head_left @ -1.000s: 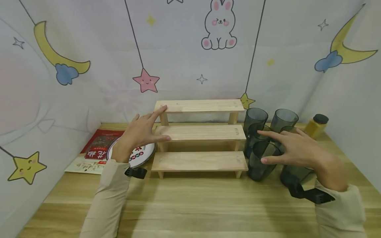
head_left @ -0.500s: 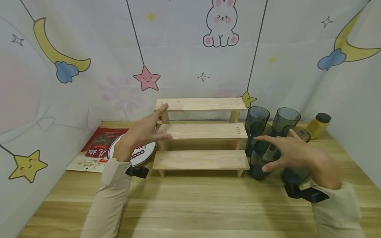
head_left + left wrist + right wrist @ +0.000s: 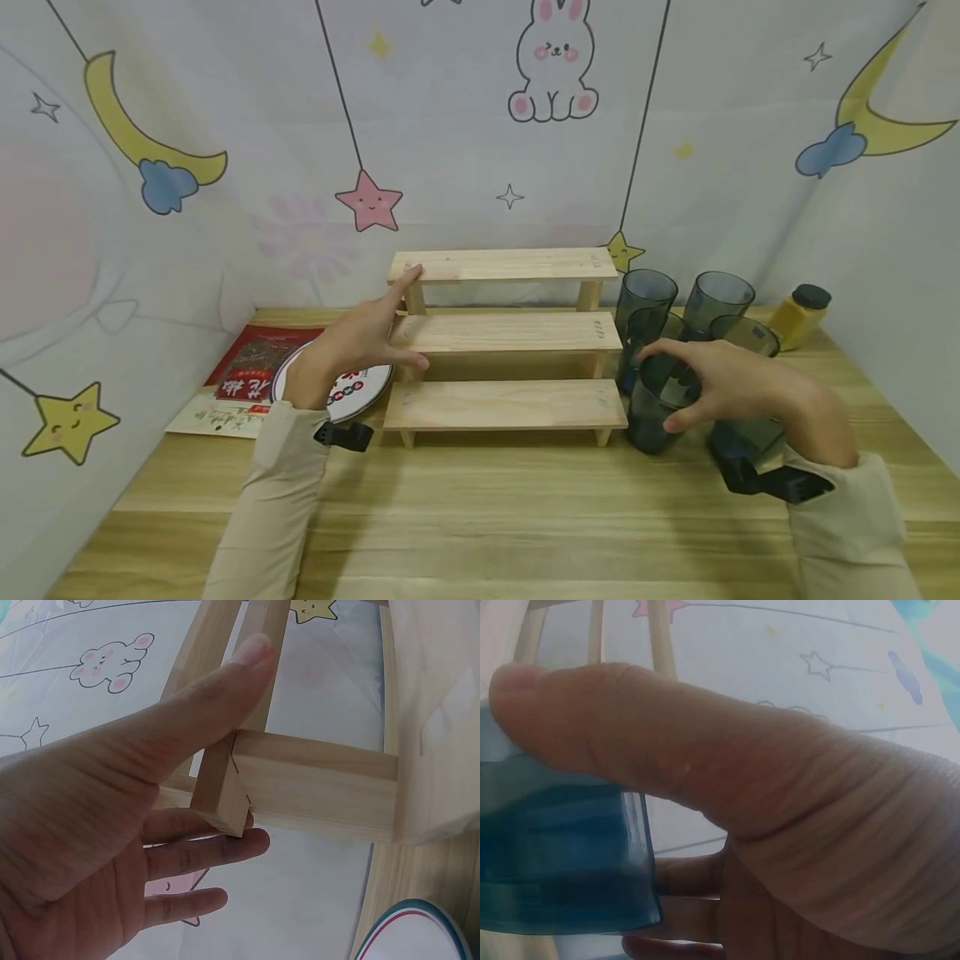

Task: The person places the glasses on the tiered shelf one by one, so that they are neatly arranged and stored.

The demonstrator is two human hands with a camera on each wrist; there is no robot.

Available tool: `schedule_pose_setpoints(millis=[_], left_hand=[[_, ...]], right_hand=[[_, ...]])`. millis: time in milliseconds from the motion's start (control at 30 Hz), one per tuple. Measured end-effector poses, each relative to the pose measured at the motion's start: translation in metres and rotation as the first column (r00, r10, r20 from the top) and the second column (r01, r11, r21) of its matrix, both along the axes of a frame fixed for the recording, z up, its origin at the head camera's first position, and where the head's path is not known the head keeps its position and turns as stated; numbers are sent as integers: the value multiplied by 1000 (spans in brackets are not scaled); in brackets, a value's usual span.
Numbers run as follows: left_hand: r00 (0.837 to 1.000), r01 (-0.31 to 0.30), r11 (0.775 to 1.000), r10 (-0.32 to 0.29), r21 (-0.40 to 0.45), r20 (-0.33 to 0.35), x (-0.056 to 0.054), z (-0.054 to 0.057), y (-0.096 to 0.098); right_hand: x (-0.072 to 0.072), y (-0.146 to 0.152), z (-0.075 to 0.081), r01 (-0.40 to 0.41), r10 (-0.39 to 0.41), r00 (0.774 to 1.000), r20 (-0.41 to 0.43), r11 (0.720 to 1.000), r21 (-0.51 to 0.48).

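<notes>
In the head view, my left hand (image 3: pixel 356 337) is at the left end of a three-tier wooden shelf (image 3: pixel 506 404). Its index fingertip reaches the top board and its thumb the middle one. The left wrist view shows the thumb across a board and the fingers spread almost straight at its end; firm contact is unclear. My right hand (image 3: pixel 738 383) holds the front smoky-grey drinking glass (image 3: pixel 651 425). Its index finger curves over the far side and its thumb lies along the near side. In the right wrist view the glass (image 3: pixel 562 840) stands between thumb and fingers.
More grey glasses (image 3: pixel 720 296) stand close behind and beside the right hand. A yellow bottle with a black cap (image 3: pixel 801 315) is at the back right. Left of the shelf lie a white plate (image 3: pixel 360 400) and a red packet (image 3: pixel 251 367). A printed curtain encloses the table.
My right hand has moved slightly left and its fingers have come in around the front glass. The left thumb has dropped slightly; otherwise the left hand stays at the shelf.
</notes>
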State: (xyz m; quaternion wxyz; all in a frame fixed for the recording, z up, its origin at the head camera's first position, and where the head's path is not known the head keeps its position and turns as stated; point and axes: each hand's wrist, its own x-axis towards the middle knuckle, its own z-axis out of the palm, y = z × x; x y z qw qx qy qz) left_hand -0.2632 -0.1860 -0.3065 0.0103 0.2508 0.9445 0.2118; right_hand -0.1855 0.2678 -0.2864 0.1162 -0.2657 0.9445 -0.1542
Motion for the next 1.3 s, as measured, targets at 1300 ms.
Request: schedule_pose_setpoints(millis=[1300], left_hand=[[1000, 17, 999, -17, 33, -6, -6, -6, -3]], right_hand=[[8, -44, 40, -69, -135, 869, -476, 920, -386]])
